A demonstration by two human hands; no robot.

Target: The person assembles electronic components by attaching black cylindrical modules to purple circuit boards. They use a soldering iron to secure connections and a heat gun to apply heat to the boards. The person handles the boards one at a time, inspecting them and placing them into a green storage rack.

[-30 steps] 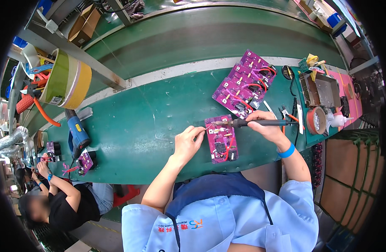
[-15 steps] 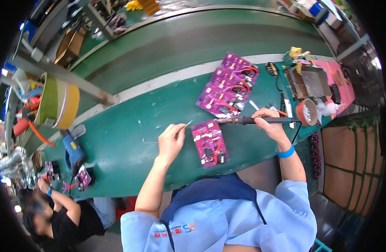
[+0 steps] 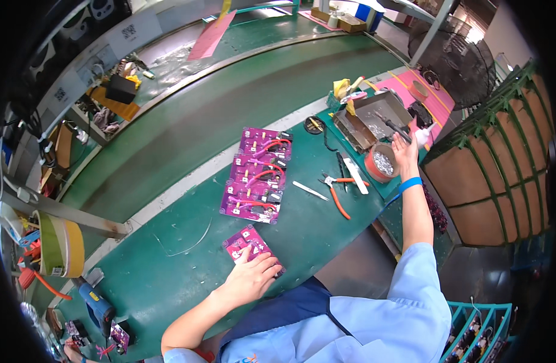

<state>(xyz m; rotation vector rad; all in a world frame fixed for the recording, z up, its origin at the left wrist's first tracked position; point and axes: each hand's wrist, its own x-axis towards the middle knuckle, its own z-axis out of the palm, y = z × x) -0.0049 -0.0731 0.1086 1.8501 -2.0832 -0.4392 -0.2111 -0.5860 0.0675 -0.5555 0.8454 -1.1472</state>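
Observation:
My left hand (image 3: 253, 279) lies with fingers stretched across a single purple circuit board (image 3: 246, 239), covering its near part. To the right, my right hand (image 3: 406, 156) holds a soldering iron (image 3: 395, 125) by its handle, the tip pointing over a grey metal tray (image 3: 390, 107) with bits of solder in it. Just below that hand sits a round reddish tin (image 3: 376, 171) filled with shiny metal scraps. Beyond the single board, several joined purple boards (image 3: 244, 187) with red wires lie on the green bench.
Orange-handled cutters (image 3: 337, 196), white tweezers (image 3: 310, 190) and a white-handled tool (image 3: 355, 175) lie between the boards and the tin. A blue heat gun (image 3: 96, 305) is at the far left, near a yellow-green bucket (image 3: 66, 248). A white bottle (image 3: 424, 136) stands beyond my right hand.
My right hand has carried the soldering iron from the boards out to the metal tray. My left hand, earlier pinching a thin wire, now rests on the single board. The view has shifted right.

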